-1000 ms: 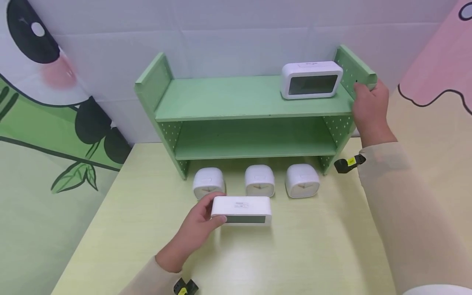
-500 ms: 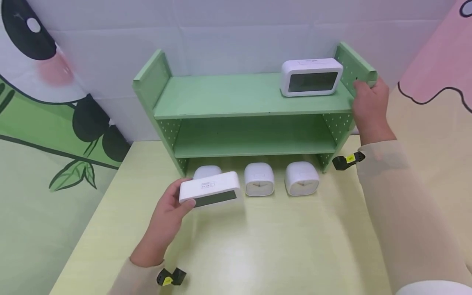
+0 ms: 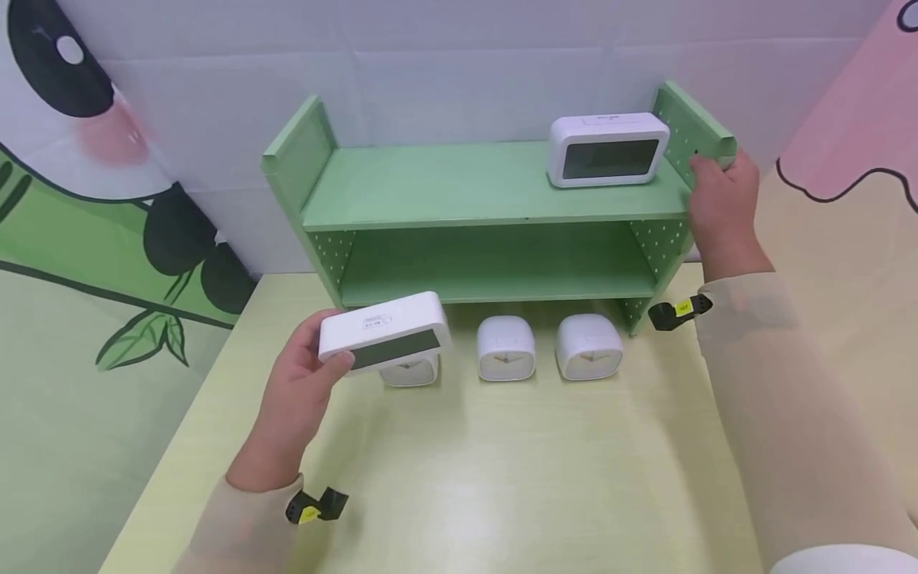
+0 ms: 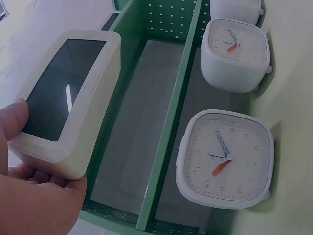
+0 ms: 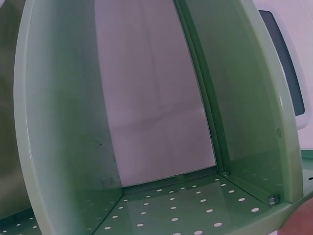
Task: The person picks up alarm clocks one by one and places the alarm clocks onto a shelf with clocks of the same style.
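Note:
My left hand grips the left end of a white rectangular digital clock, thumb on its front by the dark screen. It is held in the air, tilted, before the left part of the green shelf; the left wrist view shows the same digital clock from its screen side. At the shelf's upper right side panel, my right hand grips the front edge. A second white digital clock stands on the top board beside that panel. In the right wrist view only a bit of the right hand shows.
Three small white analog clocks stand on the table below the shelf: a left one partly covered by the held clock, a middle one and a right one. A wall with printed cartoon shapes is behind.
My left hand has carried the digital clock up and to the left, and the clock has turned so its right end points higher. My right hand stays on the shelf panel.

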### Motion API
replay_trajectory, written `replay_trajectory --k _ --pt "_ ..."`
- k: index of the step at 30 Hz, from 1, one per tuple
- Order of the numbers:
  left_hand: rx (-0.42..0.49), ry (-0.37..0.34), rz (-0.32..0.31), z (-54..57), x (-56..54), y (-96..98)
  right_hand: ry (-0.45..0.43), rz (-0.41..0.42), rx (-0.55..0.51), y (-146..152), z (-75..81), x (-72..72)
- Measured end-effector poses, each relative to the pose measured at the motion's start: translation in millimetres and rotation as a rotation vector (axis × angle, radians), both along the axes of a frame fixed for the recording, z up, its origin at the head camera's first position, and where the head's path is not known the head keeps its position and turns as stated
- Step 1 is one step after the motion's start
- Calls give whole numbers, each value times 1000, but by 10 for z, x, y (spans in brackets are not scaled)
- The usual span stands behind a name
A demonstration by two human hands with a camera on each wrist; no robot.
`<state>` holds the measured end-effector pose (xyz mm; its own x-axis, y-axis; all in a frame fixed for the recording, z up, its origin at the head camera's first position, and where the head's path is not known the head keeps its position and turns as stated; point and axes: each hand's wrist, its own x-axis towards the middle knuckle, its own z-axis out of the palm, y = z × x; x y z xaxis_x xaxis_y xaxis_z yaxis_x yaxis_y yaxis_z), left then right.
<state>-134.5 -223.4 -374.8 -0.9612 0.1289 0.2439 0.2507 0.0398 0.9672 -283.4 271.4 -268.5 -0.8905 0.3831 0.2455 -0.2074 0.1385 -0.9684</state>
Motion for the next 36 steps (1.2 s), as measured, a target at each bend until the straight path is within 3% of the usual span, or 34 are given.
replay_trajectory --k 17,27,36 --pt "-7 80 -104 456 -239 20 -8 9 40 13 -29 38" --pt "33 127 -153 738 -389 84 -32 -1 71 1 -16 54" --pt "66 87 -155 978 -596 141 -39 3 44 -1 -23 39"
